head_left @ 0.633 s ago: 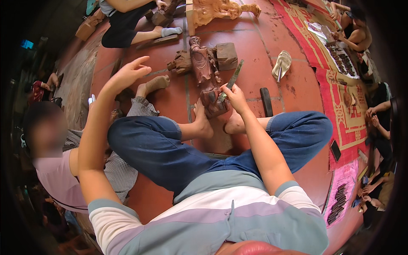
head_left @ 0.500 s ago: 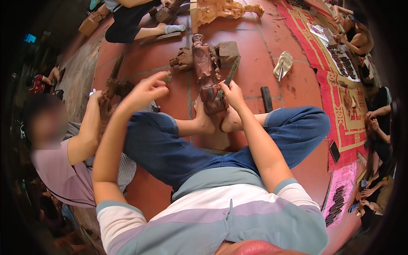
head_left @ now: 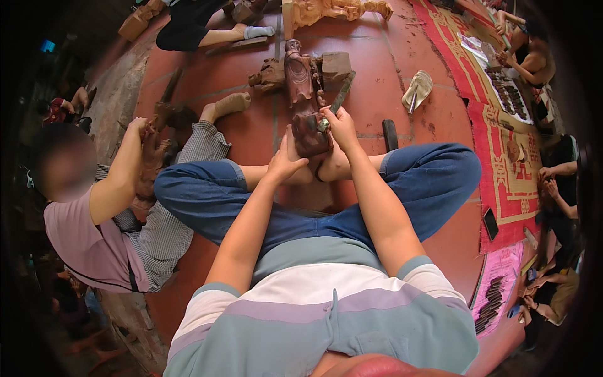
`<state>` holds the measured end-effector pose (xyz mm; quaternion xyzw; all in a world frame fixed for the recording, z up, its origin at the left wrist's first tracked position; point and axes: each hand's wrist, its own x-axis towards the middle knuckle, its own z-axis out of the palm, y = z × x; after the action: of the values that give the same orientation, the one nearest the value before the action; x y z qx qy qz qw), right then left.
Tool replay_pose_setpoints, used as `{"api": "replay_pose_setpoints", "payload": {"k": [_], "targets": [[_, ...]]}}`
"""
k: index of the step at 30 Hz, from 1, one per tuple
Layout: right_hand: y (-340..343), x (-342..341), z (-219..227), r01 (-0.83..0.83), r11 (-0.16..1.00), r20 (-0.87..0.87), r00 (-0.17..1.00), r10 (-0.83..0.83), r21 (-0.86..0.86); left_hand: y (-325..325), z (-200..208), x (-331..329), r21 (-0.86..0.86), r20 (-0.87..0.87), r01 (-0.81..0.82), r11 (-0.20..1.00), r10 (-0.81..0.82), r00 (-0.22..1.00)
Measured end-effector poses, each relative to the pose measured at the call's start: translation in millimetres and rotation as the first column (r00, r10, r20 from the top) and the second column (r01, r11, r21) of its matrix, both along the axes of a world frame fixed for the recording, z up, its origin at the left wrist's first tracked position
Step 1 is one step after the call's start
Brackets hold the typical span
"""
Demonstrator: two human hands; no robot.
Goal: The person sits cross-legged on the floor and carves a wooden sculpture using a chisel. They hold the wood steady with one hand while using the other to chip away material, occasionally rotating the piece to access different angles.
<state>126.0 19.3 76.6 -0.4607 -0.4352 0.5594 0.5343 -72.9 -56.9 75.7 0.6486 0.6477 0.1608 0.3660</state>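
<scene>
A dark reddish wooden statue (head_left: pixel 298 88), a carved robed figure, lies lengthwise in front of me, its base toward me between my bare feet. My left hand (head_left: pixel 286 159) holds the near left side of the base, fingers along it and thumb at the near end. My right hand (head_left: pixel 342 127) is closed on a flat, grey-green bar (head_left: pixel 343 92) that looks like a file. The bar points away from me, along the right side of the statue. A small shiny piece (head_left: pixel 323 125) shows by my right fingers; its kind is unclear. Wood blocks (head_left: pixel 336 65) lie under or beside the statue's upper part.
A dark bar (head_left: pixel 390 134) and a pale slipper-like thing (head_left: pixel 418 91) lie on the red tiles to the right. Beyond is a red-and-yellow mat (head_left: pixel 502 169) with a phone (head_left: pixel 490 224). A co-worker (head_left: pixel 94 232) sits close left; a lighter carving (head_left: pixel 333 11) lies ahead.
My left hand has come down from the raised position at left onto the statue's base. My right hand has stayed by the base with the file-like bar. The view has shifted slightly.
</scene>
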Motion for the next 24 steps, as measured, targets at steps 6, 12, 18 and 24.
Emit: {"api": "replay_pose_setpoints", "payload": {"k": [6, 12, 18, 24], "targets": [[-2.5, -18.0, 2.3, -0.016, 0.998, -0.023, 1.000, 0.017, 0.056, -9.5, 11.1, 6.7, -0.027, -0.376, 0.069, 0.997, -0.074, 0.924], [-5.2, -28.4, 11.5, -0.046, 0.995, -0.023, 0.999, 0.049, 0.085, 0.6, 19.9, 4.4, -0.322, -0.607, 0.041, 0.946, -0.240, 0.758], [-10.0, -20.8, 16.5, -0.029, 0.998, -0.088, 0.996, 0.034, 0.058, -10.2, 15.6, 12.5, -0.326, -0.605, 0.055, 0.944, -0.253, 0.755], [-16.6, -4.2, 10.7, -0.145, 0.989, -0.212, 0.966, 0.148, 0.029, -6.8, 1.2, 6.7, -0.322, -0.519, 0.063, 0.945, -0.232, 0.823]]}}
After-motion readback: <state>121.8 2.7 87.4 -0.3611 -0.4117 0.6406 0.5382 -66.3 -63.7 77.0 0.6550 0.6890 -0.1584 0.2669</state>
